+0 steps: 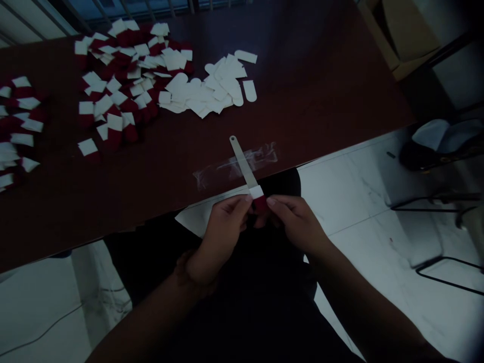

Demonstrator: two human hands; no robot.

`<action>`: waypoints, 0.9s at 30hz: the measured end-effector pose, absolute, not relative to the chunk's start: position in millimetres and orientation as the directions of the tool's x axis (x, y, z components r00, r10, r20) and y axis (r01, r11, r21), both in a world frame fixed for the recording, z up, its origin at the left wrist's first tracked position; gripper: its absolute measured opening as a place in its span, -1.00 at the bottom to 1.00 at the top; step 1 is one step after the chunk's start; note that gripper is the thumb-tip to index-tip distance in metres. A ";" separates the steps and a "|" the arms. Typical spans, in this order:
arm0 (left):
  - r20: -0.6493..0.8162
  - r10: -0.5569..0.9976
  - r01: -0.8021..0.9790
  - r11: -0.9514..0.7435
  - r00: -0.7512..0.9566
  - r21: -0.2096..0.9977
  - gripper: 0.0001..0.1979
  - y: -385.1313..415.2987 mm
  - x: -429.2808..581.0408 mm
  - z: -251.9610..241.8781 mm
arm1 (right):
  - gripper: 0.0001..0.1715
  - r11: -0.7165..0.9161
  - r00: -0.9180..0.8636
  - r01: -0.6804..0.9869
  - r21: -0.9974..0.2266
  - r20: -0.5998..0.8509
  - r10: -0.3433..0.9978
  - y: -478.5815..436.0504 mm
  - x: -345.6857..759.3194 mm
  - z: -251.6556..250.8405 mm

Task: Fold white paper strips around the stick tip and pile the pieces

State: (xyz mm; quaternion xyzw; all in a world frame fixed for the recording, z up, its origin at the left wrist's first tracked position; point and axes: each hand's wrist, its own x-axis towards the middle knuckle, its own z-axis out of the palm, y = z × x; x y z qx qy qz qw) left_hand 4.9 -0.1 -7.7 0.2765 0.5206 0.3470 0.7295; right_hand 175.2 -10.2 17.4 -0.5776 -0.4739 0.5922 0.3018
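Note:
A flat, pale metal strip with a hole at its far end lies under clear tape on the table and reaches past the front edge. Over its near end sits a small dark red fabric sleeve with a white cuff. My left hand pinches the sleeve's left side between thumb and fingers. From the right, my right hand pinches the other side. Some of the fingertips are hidden behind the sleeve.
Beyond the strip, a heap of white round-ended pieces lies on the dark table. Several red-and-white fabric pieces are piled to its left, with another pile further left. A cardboard box stands at the back right.

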 end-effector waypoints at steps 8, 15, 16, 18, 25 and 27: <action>-0.532 0.811 -0.165 0.575 0.242 0.801 -0.73 -0.4 5.8 -9.5 | -0.61 -0.337 -0.184 0.222 -0.915 -0.379 0.907 -8.6 175.0 17.8; -0.547 0.784 -0.319 0.620 0.293 0.717 -0.66 -0.1 3.1 -12.7 | -0.55 -0.364 -0.147 0.217 -0.906 -0.399 0.905 -4.5 176.1 16.4; -0.542 0.784 -0.303 0.618 0.302 0.725 -0.70 -0.8 2.8 -13.2 | -0.59 -0.351 -0.154 0.229 -0.908 -0.390 0.908 -3.6 175.7 16.7; -0.537 0.788 -0.251 0.609 0.302 0.752 -0.79 -2.9 1.9 -14.4 | -0.61 -0.339 -0.164 0.247 -0.908 -0.384 0.909 -2.9 175.1 16.6; -0.554 0.775 -0.219 0.623 0.305 0.751 -0.71 -5.4 -1.5 -12.9 | -0.45 -0.392 -0.153 0.228 -0.891 -0.431 0.890 -1.5 177.0 12.9; -0.535 0.779 -0.185 0.608 0.327 0.772 -0.68 -3.9 -0.6 -9.2 | -0.50 -0.367 -0.194 0.229 -0.902 -0.412 0.891 -3.0 177.2 12.8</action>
